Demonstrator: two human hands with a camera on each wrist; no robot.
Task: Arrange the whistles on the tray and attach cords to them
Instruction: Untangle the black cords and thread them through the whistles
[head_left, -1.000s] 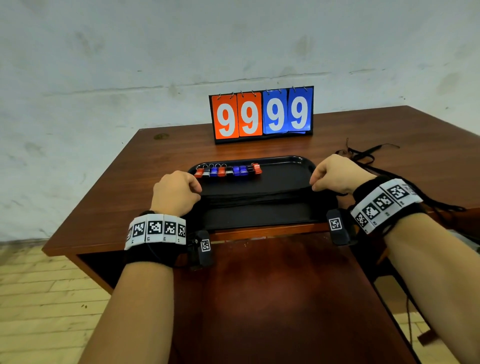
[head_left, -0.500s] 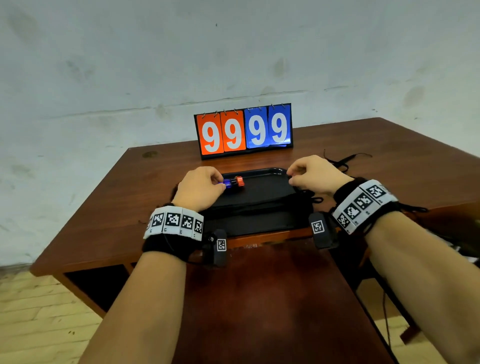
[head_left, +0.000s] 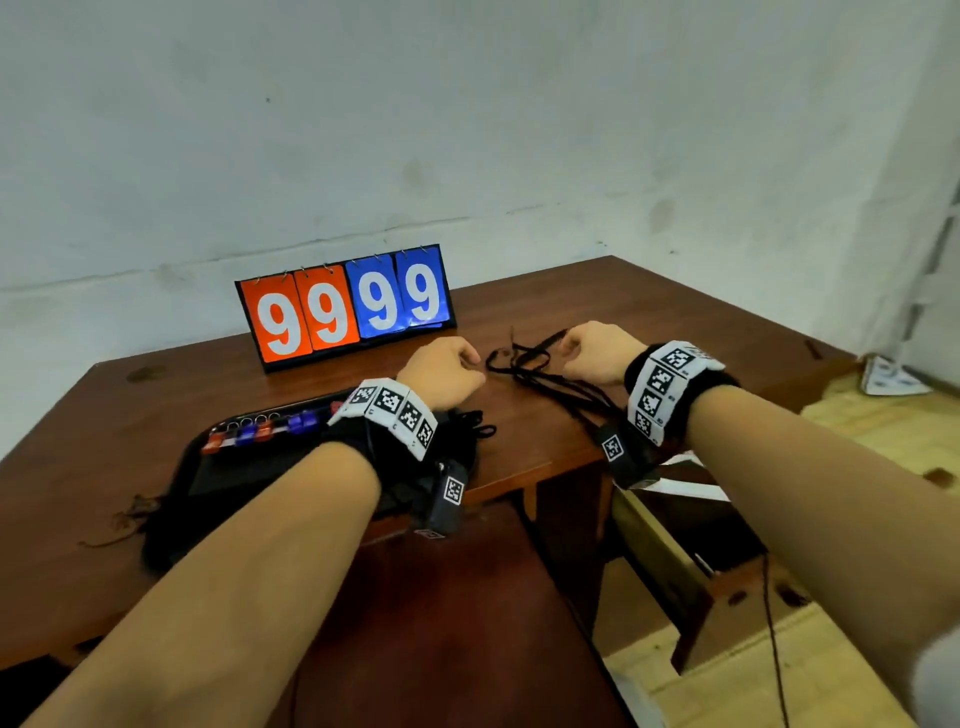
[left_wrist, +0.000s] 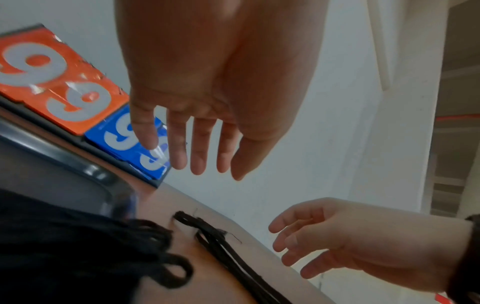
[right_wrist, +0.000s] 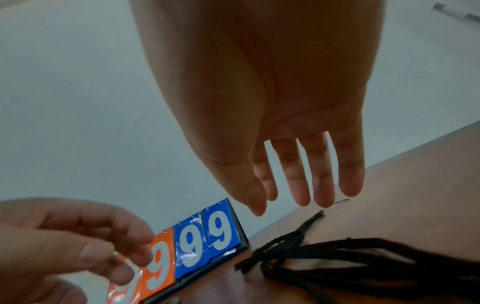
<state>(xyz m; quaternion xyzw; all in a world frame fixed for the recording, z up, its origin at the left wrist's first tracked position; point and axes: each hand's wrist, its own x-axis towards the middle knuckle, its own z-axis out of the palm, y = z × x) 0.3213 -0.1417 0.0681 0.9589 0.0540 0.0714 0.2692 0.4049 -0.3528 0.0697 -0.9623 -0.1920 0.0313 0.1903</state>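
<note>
A brown wooden worktop (head_left: 156, 410) meets a pale, stained wall (head_left: 467, 130); wood flooring (head_left: 883, 441) shows at right. Both grips, left hand (head_left: 441, 371) and right hand (head_left: 597, 353), hang loose and empty over black cords (head_left: 535, 364) at frame centre.

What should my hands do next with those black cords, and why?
Probably lower the right hand and pinch one strand out of the black cords beside it. Both hands hover open over the bundle holding nothing, and the whistles sit lined up on the tray with no cords attached.

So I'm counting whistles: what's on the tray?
A row of red and blue whistles along the tray's far edge. The left arm hides the tray's right part, so the count is uncertain.
</note>
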